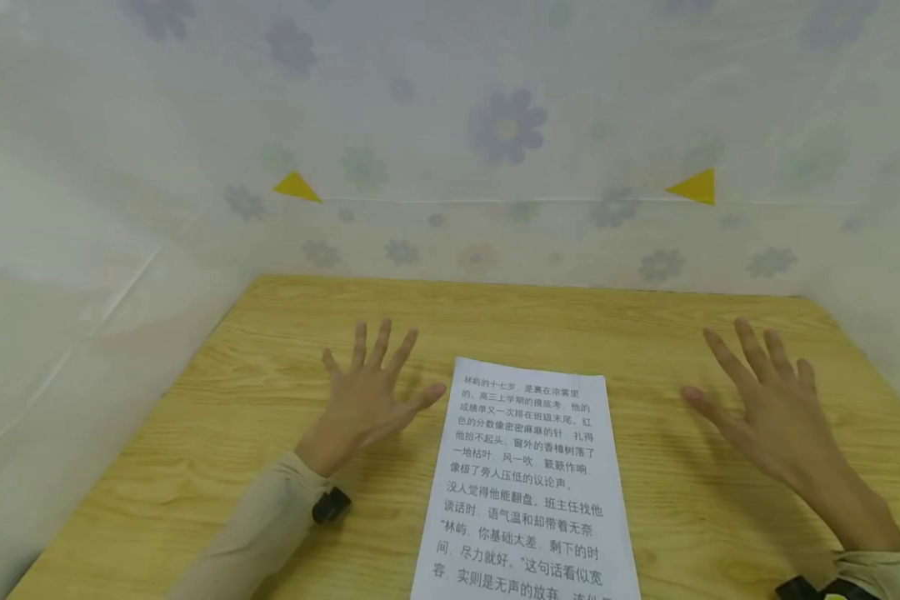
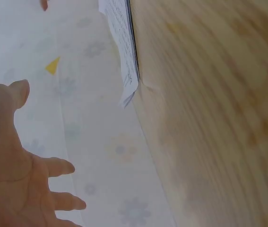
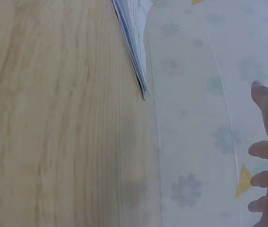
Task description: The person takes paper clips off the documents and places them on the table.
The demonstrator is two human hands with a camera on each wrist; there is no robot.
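Note:
A white sheet of paper (image 1: 528,492) printed with black Chinese text lies flat in the middle of the wooden table (image 1: 232,433). My left hand (image 1: 371,396) hovers just left of the sheet with fingers spread and straight, holding nothing. My right hand (image 1: 765,400) is spread the same way to the right of the sheet, farther from it. The left wrist view shows the left hand's palm (image 2: 15,175) and the sheet's edge (image 2: 126,56). The right wrist view shows fingertips (image 3: 266,151) and the sheet's corner (image 3: 136,42).
White sheeting with pale flower prints (image 1: 506,125) walls the table at the back and on both sides. Two yellow triangle marks (image 1: 296,186) (image 1: 696,187) sit on the back wall. Bare wood lies on both sides of the sheet.

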